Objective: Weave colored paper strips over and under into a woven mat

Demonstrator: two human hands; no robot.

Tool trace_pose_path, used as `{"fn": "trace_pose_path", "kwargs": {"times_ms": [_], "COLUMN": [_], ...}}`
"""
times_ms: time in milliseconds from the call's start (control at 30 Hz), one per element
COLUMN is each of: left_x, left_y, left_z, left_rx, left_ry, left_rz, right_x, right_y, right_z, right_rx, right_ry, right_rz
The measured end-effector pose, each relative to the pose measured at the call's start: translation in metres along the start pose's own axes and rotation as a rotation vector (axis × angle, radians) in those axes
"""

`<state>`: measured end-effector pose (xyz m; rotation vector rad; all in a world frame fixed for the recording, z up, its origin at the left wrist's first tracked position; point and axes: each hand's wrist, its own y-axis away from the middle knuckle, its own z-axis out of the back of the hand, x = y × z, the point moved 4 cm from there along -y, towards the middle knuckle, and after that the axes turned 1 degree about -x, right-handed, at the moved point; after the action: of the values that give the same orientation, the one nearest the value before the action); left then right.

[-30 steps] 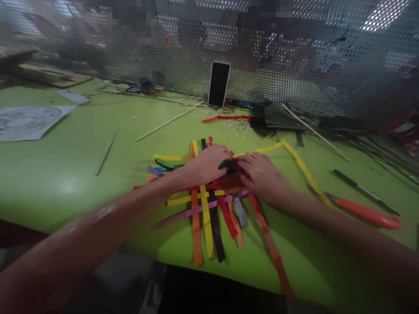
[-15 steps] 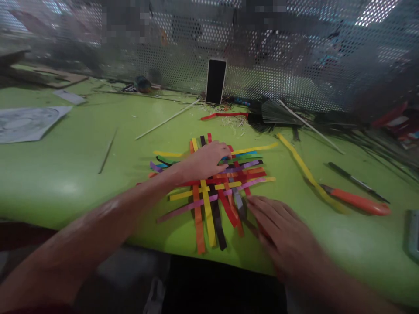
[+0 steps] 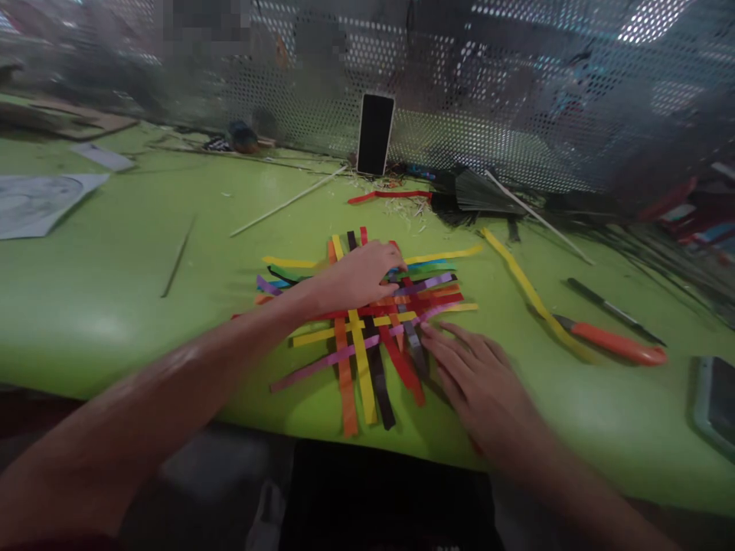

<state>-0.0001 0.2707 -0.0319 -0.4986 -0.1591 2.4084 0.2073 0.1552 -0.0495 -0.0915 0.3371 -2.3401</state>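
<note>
A loose weave of colored flat strips [image 3: 359, 337] lies on the green table, with yellow, orange, black, red, purple and pink strips crossing. My left hand [image 3: 367, 272] rests over its upper middle, fingers curved downward and thumb spread from them, covering part of the crossings. At the lower right of the weave is my right hand [image 3: 476, 375], its fingers stretched out and the tips touching the strips near a pink strip [image 3: 439, 312] and a grey strip [image 3: 414, 344]. A bit of red shows beneath the right palm; what it belongs to is hidden.
Right of the weave lie a loose yellow strip [image 3: 517, 279], an orange-handled knife [image 3: 620, 343], a dark pen-like tool [image 3: 614, 310] and a phone [image 3: 715, 405]. Another phone [image 3: 375, 134] stands against the perforated metal panel [image 3: 276, 99]. Printed paper [image 3: 46, 203] is at left.
My right hand has moved up and left, its fingertips now at the pink strip's edge. The left hand stays over the weave. The whole view has shifted slightly.
</note>
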Motion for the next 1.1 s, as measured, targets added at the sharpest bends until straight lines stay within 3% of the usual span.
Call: {"fn": "trace_pose_path", "kwargs": {"times_ms": [267,700,833,967,1100], "left_x": [-0.002,0.001,0.005,-0.004,-0.033], "left_y": [0.001,0.003,0.0,0.004,0.04], "left_z": [0.002,-0.002,-0.005,0.012,0.044], "left_rx": [0.034,0.016,0.009,-0.01,-0.07], "left_ry": [0.0,-0.005,0.0,0.018,0.099], "left_rz": [0.0,-0.031,-0.04,-0.059,-0.101], "right_x": [0.005,0.02,0.012,-0.007,-0.017], "right_y": [0.011,0.014,0.01,-0.005,-0.025], "right_z": [0.018,0.01,0.017,0.029,0.024], "right_rx": [-0.113,-0.1,-0.069,-0.178,-0.162], "right_ry": [-0.164,-0.232,-0.295,-0.293,-0.205], "right_rz": [-0.079,-0.087,-0.077,-0.039,0.006]}}
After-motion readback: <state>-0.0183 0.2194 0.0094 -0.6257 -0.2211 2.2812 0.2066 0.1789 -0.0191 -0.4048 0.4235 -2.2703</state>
